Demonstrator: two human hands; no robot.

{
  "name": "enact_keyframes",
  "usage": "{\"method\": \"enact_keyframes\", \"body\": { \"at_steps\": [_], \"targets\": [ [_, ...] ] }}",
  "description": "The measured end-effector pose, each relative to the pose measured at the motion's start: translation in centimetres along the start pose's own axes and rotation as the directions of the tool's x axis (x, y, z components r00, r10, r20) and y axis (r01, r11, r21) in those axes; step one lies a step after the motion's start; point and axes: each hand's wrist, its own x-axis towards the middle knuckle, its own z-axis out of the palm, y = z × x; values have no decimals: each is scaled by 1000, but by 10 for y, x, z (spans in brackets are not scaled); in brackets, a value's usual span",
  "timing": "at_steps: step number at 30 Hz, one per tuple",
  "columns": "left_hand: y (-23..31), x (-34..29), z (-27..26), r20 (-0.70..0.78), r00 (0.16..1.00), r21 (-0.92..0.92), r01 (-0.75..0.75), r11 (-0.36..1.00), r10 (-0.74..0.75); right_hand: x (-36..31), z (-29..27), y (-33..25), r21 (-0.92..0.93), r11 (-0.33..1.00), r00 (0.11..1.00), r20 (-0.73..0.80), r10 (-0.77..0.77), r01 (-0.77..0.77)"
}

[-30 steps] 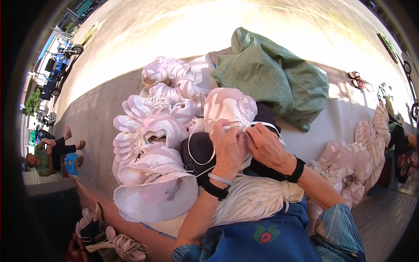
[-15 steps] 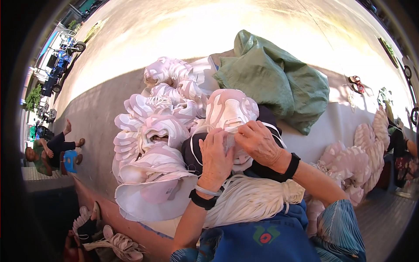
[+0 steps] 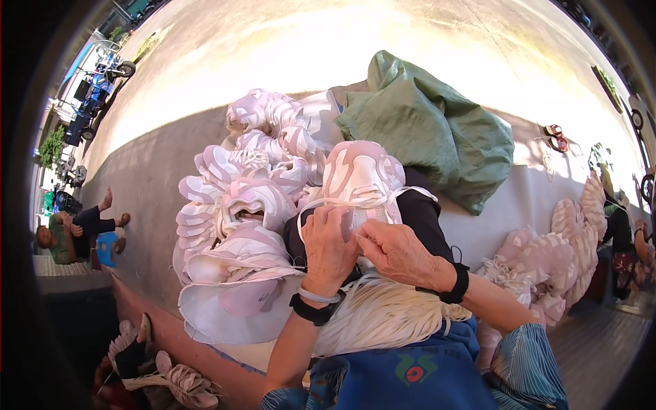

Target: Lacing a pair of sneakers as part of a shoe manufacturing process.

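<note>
A pink-and-white shoe upper (image 3: 362,171) lies across my dark-clad lap, its toe pointing away. A loose white shoelace (image 3: 365,201) loops over its eyelets and trails off to both sides. My left hand (image 3: 329,246) is closed at the left edge of the upper's opening, fingers bent over it. Close beside it, my right hand (image 3: 403,254) is pinched shut; what sits between its fingertips is hidden. Below both wrists, a thick bundle of cream laces (image 3: 389,318) rests on my blue apron (image 3: 424,383).
Stacked pink-and-white uppers (image 3: 239,205) are heaped at left. A green sack (image 3: 437,130) lies beyond my lap, with more uppers (image 3: 547,260) at right. Red sandals (image 3: 556,138) lie farther off. One person (image 3: 72,236) sits at far left; others show partly at the edges.
My right hand has drawn back toward me and down from the eyelets. The lace now arches across the upper. My left hand has shifted slightly nearer.
</note>
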Motion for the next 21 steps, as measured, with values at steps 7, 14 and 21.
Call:
{"method": "enact_keyframes", "body": {
  "at_steps": [7, 14, 21],
  "targets": [
    [-6, 0, 0, 28, 999, -26, 20, 999, -19, 20, 24, 32, -460, 877, 969, -244, 25, -139],
    [-15, 1, -1, 94, 991, -226, 114, 967, -95, 36, 44, 36, -574, 805, 949, -311, -43, -152],
    [-7, -1, 2, 101, 971, -279, 238, 930, -218, 36, 39, 45, -540, 835, 963, -265, -48, -107]
  ]
}}
